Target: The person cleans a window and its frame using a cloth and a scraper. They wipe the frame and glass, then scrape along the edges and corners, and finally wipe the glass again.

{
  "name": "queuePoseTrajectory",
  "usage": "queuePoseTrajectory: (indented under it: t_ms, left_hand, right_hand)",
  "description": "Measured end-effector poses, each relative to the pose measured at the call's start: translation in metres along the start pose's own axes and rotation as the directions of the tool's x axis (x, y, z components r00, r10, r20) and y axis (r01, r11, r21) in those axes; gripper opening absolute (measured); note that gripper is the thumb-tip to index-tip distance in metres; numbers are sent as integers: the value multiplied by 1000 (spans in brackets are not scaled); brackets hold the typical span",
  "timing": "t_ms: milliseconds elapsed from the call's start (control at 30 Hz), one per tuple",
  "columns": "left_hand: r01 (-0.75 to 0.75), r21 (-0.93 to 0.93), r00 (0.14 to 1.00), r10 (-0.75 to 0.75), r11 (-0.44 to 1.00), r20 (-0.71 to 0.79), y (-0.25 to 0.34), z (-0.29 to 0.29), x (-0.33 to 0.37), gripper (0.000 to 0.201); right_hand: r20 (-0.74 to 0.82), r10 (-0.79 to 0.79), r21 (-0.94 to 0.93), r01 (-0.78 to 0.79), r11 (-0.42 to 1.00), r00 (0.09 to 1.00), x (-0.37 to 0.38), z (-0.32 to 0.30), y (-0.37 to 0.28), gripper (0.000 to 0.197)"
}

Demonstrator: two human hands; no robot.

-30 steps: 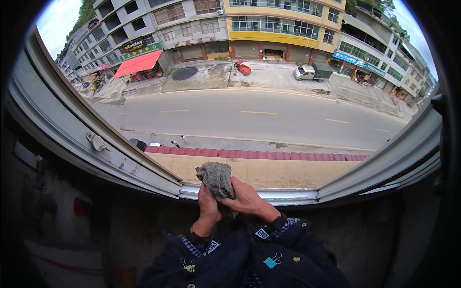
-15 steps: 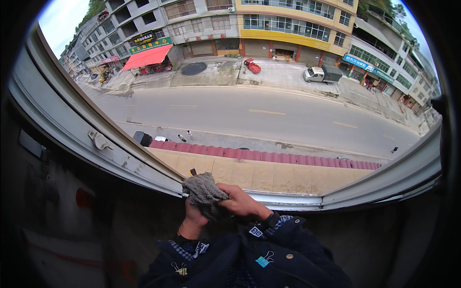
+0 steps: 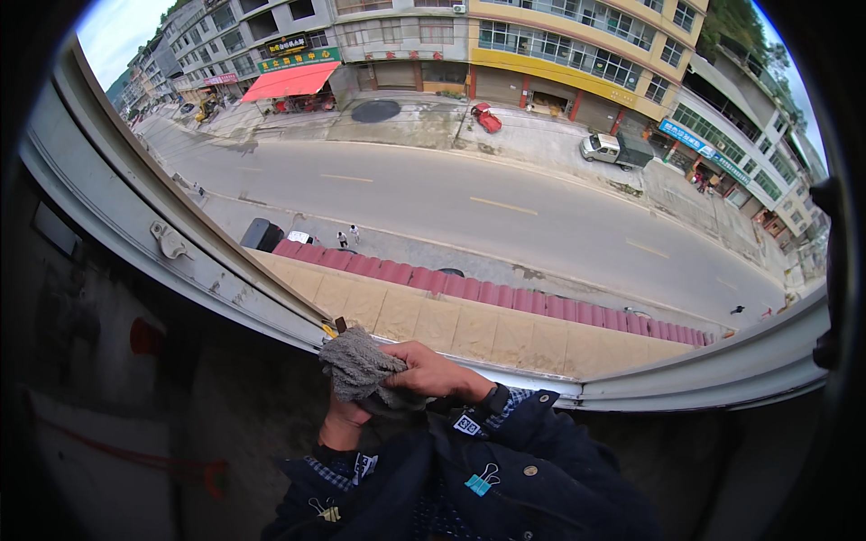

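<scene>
Over left hand (image 3: 347,413), its grip unclear, grey cloth (image 3: 357,363) in fingers of right hand (image 3: 435,373)

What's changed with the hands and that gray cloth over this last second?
The left hand, right hand and gray cloth have moved left, nearer the left window frame. A yellow object with a dark tip now pokes out past the cloth. The view has tilted too. Nothing was visibly let go: the right hand still grips the cloth; the left stays under it, fingers now hidden. The red vehicle outside remains parked.
</scene>
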State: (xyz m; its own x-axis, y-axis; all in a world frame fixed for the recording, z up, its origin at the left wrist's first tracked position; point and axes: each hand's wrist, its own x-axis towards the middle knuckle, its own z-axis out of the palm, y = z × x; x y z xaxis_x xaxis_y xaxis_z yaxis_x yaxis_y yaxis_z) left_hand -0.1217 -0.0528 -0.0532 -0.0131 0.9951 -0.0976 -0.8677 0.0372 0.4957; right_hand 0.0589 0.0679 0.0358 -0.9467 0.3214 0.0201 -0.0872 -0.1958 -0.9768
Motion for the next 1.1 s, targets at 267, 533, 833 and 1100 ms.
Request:
queuePoseTrajectory:
  t_ms: [267,533,833,1100]
  left_hand:
    - [10,635,967,155,772,-204,5,-8,-64,45]
    - [8,807,943,263,590,-201,20,-13,-57,50]
    - [-167,671,878,418,722,-231,22,21,-13,40]
    - [-77,531,842,340,844,-418,31,35,-21,20]
  right_hand:
    - [203,0,16,-3,1000,979,-1,-5,-14,33]
    - [158,-67,219,31,975,985,3,-14,-13,33]
    - [-50,-47,335,62,940,998,22,-20,12,38]
    - [-307,-9,543,183,820,952,35,-13,25,34]
